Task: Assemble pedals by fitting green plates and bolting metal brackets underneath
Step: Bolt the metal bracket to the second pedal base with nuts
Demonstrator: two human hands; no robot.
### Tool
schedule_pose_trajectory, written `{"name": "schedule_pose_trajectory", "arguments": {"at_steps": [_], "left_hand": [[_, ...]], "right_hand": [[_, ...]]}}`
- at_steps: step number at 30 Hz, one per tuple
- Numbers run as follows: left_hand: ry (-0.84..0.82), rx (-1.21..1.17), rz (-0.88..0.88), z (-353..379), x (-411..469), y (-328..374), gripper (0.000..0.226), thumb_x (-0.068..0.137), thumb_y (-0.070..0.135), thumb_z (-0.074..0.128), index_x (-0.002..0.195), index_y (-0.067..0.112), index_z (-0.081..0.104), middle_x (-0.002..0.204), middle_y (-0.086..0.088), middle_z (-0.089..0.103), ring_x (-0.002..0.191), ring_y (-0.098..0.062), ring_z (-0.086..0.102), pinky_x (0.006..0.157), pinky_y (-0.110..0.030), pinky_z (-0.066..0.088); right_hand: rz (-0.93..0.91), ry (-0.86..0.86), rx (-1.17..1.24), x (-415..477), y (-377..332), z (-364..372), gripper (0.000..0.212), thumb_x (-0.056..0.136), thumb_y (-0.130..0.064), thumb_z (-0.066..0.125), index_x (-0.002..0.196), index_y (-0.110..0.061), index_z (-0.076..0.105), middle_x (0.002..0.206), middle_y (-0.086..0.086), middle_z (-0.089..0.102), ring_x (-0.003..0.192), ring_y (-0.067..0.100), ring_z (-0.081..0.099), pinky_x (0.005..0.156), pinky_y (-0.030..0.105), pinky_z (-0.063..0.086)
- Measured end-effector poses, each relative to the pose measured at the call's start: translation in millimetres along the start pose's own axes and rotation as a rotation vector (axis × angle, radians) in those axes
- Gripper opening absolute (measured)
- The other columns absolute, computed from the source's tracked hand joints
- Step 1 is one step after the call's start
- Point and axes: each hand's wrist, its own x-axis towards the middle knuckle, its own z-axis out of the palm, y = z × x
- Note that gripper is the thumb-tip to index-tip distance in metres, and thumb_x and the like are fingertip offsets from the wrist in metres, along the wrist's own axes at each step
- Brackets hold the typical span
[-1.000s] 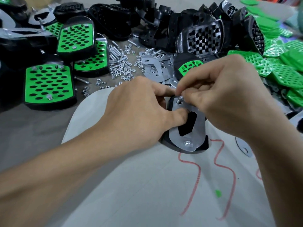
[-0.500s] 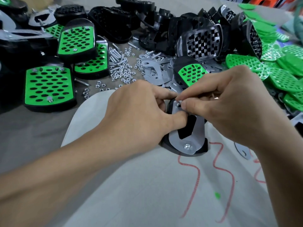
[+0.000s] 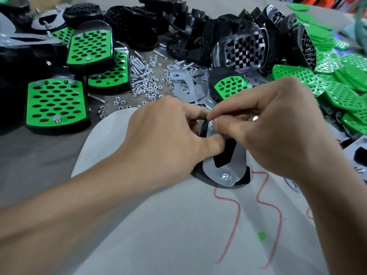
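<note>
Finished pedals left, loose plates right, nuts between.

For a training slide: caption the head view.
Left hand steadies an upturned pedal while right hand pinches a nut at the metal bracket's far end.

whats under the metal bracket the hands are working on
A black pedal body shows round the metal bracket and through its cut-out. The left hand grips both; the right hand pinches a fastener, covering the far end. The underside is hidden.
</note>
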Motion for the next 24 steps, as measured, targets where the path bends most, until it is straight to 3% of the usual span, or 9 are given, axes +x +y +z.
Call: {"name": "schedule_pose_trajectory", "arguments": {"at_steps": [4,10,17,22,24], "left_hand": [[0.01,-0.002,-0.002,1.0,-0.3,0.4,0.012,0.064,0.065,0.066,0.071,0.055,0.065,0.059,0.016,0.06,0.055,-0.003,0.055,0.048,-0.024,0.031],[0.003,-0.033,-0.005,0.6,0.0,0.9,0.034,0.063,0.067,0.065,0.096,0.062,0.066,0.064,0.015,0.063,0.059,-0.005,0.057,0.049,-0.026,0.035],[0.013,-0.013,-0.025,1.0,0.7,1.5,0.032,0.061,0.067,0.064,0.089,0.057,0.072,0.063,0.02,0.061,0.057,0.0,0.057,0.047,-0.019,0.031],[0.014,-0.002,-0.038,1.1,1.4,1.1,0.014,0.059,0.068,0.064,0.068,0.058,0.063,0.066,0.021,0.063,0.058,0.0,0.058,0.05,-0.025,0.036],[0.01,-0.012,-0.039,1.7,1.6,1.1,0.013,0.06,0.066,0.069,0.068,0.057,0.064,0.061,0.019,0.061,0.053,-0.001,0.055,0.049,-0.025,0.034]], "right_hand": [[0.003,0.023,0.017,-0.6,2.8,-1.5,0.025,0.079,-0.014,0.082,0.073,-0.037,0.077,0.066,-0.016,0.072,0.062,0.004,0.069,0.055,0.021,0.053],[0.017,0.027,-0.048,-1.5,2.5,-6.5,0.023,0.076,-0.02,0.083,0.073,-0.041,0.077,0.068,-0.015,0.073,0.069,0.0,0.069,0.062,0.015,0.051],[-0.023,-0.004,-0.119,-1.3,1.9,-7.6,0.015,0.078,-0.018,0.081,0.076,-0.033,0.08,0.069,-0.01,0.073,0.07,0.007,0.067,0.062,0.016,0.047],[-0.023,-0.049,-0.301,1.6,-11.3,-8.3,0.011,0.081,-0.028,0.078,0.071,-0.033,0.078,0.061,-0.005,0.068,0.059,0.009,0.06,0.064,0.02,0.044],[0.015,-0.08,-0.337,4.5,-16.9,-6.8,0.011,0.083,-0.031,0.076,0.073,-0.031,0.077,0.059,-0.003,0.064,0.057,0.009,0.056,0.054,0.021,0.042]]}}
